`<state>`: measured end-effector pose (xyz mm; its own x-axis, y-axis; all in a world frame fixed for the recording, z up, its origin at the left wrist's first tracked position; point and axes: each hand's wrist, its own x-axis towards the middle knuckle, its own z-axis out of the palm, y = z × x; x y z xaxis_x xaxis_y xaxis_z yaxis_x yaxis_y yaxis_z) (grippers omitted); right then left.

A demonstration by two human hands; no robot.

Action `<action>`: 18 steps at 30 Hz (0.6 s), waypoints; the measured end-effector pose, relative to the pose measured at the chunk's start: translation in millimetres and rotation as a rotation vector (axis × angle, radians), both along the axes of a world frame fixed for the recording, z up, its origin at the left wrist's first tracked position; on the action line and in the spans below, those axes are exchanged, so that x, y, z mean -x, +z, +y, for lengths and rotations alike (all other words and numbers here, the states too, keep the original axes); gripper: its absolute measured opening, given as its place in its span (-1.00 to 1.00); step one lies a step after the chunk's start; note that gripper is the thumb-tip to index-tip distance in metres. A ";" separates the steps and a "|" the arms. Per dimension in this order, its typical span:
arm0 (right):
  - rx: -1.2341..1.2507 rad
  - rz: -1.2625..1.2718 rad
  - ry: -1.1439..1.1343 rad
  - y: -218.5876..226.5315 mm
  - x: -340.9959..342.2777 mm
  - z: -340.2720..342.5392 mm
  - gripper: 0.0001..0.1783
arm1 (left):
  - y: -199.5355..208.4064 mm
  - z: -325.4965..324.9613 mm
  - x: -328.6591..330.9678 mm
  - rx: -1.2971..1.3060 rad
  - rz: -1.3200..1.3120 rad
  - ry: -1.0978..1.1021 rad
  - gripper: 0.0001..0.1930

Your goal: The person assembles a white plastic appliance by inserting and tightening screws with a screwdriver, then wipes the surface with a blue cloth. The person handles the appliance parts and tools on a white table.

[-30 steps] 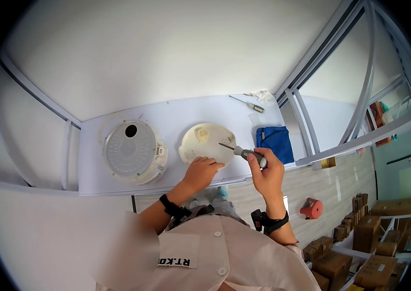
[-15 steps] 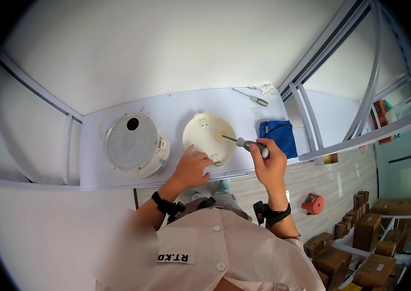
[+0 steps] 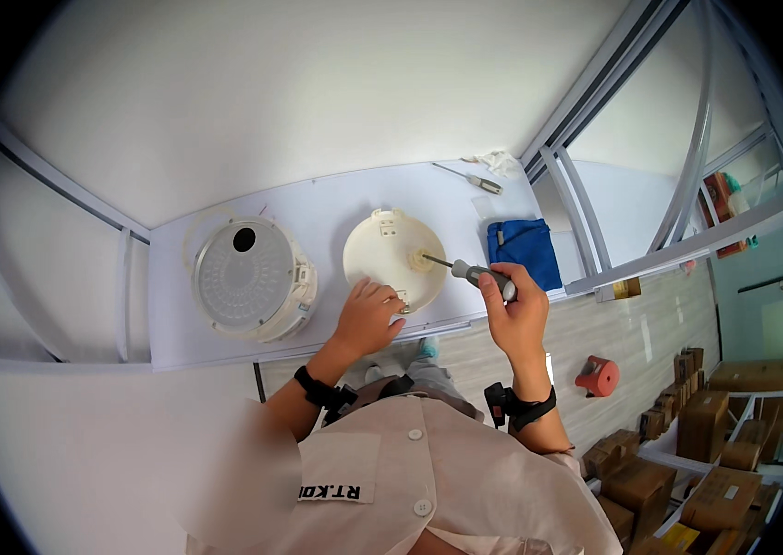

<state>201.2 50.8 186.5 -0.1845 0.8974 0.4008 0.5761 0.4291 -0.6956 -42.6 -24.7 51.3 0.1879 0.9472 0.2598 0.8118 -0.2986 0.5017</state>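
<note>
A round cream-white cover (image 3: 391, 236) lies hollow side up on the white bench, with a small hinge-like fitting on its far rim. My left hand (image 3: 367, 316) is closed on its near edge, fingers over the rim, thumb beside it. My right hand (image 3: 518, 310) grips a screwdriver (image 3: 470, 271) with a grey handle, its shaft pointing left over the cover. The tip meets a yellowish round spot (image 3: 420, 260) on the right part of the cover's inside; what that spot is, I cannot make out.
To the left stands a round white appliance body (image 3: 304, 298) with a clear top and black disc. A second screwdriver (image 3: 484, 183), a crumpled white cloth (image 3: 501, 165) and a blue cloth pouch (image 3: 526, 254) lie at right. Metal frames flank the bench (image 3: 225, 351); a red stool (image 3: 599, 377) and boxes (image 3: 643, 486) stand below.
The view has shifted slightly, moving the bench and its things a little left in the picture. Both hands keep their grips, and the screwdriver tip stays over the yellowish spot.
</note>
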 end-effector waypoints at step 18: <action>0.067 0.175 -0.005 1.8 -118.4 45.3 -0.69 | 2.6 81.8 -123.0 0.095 -0.025 0.109 -0.75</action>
